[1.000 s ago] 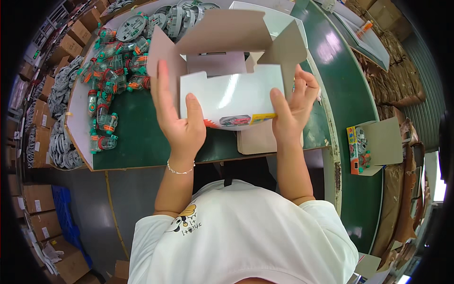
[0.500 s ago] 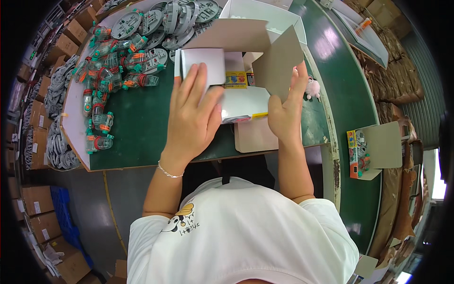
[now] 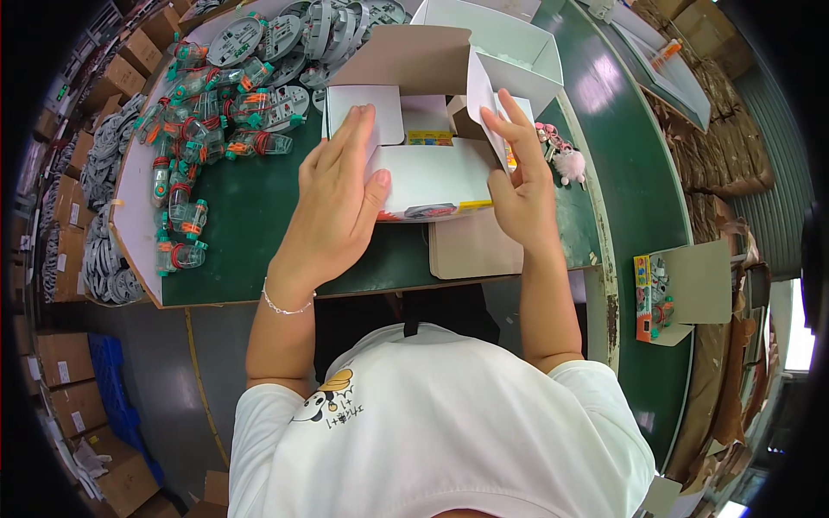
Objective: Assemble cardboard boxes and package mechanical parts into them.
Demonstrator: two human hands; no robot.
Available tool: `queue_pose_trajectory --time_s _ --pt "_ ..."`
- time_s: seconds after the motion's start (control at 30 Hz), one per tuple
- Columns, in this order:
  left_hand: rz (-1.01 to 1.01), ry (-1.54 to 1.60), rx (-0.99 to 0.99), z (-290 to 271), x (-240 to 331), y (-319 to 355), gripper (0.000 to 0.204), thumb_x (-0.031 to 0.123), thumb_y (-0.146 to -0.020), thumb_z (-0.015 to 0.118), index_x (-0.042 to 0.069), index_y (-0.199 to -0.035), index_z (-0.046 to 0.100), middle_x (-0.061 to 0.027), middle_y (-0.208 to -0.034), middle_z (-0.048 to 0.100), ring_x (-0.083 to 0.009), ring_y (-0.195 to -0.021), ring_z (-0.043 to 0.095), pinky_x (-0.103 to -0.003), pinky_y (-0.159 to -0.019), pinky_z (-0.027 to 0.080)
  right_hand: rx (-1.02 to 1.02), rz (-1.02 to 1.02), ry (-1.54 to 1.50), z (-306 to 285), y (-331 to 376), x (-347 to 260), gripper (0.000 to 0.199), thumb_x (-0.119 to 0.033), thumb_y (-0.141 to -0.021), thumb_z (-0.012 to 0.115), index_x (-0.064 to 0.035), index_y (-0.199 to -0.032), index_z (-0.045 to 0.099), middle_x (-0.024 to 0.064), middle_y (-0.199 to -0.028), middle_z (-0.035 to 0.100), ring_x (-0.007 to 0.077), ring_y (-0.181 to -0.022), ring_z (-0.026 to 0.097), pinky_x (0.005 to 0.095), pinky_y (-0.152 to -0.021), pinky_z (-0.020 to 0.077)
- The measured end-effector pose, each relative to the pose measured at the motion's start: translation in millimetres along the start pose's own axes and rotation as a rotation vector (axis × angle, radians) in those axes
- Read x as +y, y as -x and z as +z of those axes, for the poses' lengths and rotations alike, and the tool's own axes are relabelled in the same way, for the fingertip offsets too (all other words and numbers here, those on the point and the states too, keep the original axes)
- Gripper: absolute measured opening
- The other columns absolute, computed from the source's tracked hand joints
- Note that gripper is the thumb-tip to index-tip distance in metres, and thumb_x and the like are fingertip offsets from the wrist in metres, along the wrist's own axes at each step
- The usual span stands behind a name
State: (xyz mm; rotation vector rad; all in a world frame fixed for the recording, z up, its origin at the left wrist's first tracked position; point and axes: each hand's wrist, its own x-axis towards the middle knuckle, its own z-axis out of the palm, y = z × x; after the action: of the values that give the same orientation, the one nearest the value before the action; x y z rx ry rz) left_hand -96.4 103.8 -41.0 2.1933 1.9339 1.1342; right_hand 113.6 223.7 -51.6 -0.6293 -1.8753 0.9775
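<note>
A cardboard box with a white inside stands on the green table in front of me, its lid raised at the far side. Along the box's left side lies my left hand, open, fingers straight and together, with the thumb apart by the front wall. My right hand is open at the right side, its spread fingers against the upright right flap. The left flap is folded inward over the opening. A yellow printed piece shows inside; the other contents are mostly hidden.
Clear bottles with green caps and red cords and grey round plastic parts crowd the table's left. Flat cardboard lies under the box's near edge. Behind is a white open box; at right lie a pink pompom and another filled box.
My left hand has slid off the folded left flap to the box's left side. The right flap has swung inward and upright, with my right hand's fingers now against it.
</note>
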Motion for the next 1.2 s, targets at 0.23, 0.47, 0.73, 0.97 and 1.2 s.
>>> queue_pose_trajectory --time_s 0.23,0.47,0.73,0.97,1.2 --pt "-0.048 -0.077 0.005 8 11 0 0.055 0.014 -0.101 0.047 -0.004 -0.151 0.030 -0.0224 -0.153 0.040 -0.0341 -0.140 0.040 -0.043 -0.111 0.029 -0.095 -0.137 0.159 -16 0 34 0.059 0.011 -0.079 0.051 -0.0109 -0.134 0.060 0.0159 -0.158 0.033 0.0317 -0.147 0.032 0.0432 -0.105 0.0438" --pt "-0.134 0.355 -0.054 -12 -16 -32 0.068 0.012 -0.089 0.064 0.007 -0.150 0.035 -0.0173 -0.154 0.040 -0.0310 -0.142 0.037 -0.043 -0.109 0.033 -0.185 0.236 -0.174 -35 -51 32 0.051 -0.002 -0.085 0.066 -0.0110 -0.134 0.060 0.0157 -0.156 0.035 0.0276 -0.147 0.030 0.0437 -0.111 0.0376" --pt "0.111 0.083 -0.090 -28 -49 -68 0.077 0.024 -0.068 0.085 0.013 -0.136 0.051 -0.0123 -0.153 0.040 -0.0316 -0.140 0.036 -0.044 -0.113 0.032 -0.482 0.066 0.063 -43 -91 18 0.040 -0.009 -0.081 0.074 -0.0147 -0.119 0.066 0.0100 -0.157 0.036 0.0269 -0.148 0.029 0.0429 -0.114 0.0348" --pt "0.049 0.049 -0.372 -28 -47 -78 0.069 0.038 -0.061 0.089 0.005 -0.112 0.057 -0.0199 -0.151 0.039 -0.0374 -0.135 0.038 -0.042 -0.109 0.036 -0.476 -0.046 0.288 -21 -93 35 0.030 -0.022 -0.077 0.080 -0.0165 -0.105 0.071 0.0056 -0.150 0.047 0.0288 -0.136 0.043 0.0415 -0.107 0.0402" --pt "0.101 -0.294 -0.284 -12 -17 -72 0.102 0.058 -0.047 0.090 -0.001 -0.120 0.051 -0.0252 -0.150 0.037 -0.0398 -0.141 0.032 -0.052 -0.109 0.035 -0.432 -0.150 0.673 4 -89 24 0.028 -0.030 -0.081 0.079 -0.0161 -0.104 0.070 0.0053 -0.147 0.050 0.0288 -0.130 0.046 0.0425 -0.106 0.0408"
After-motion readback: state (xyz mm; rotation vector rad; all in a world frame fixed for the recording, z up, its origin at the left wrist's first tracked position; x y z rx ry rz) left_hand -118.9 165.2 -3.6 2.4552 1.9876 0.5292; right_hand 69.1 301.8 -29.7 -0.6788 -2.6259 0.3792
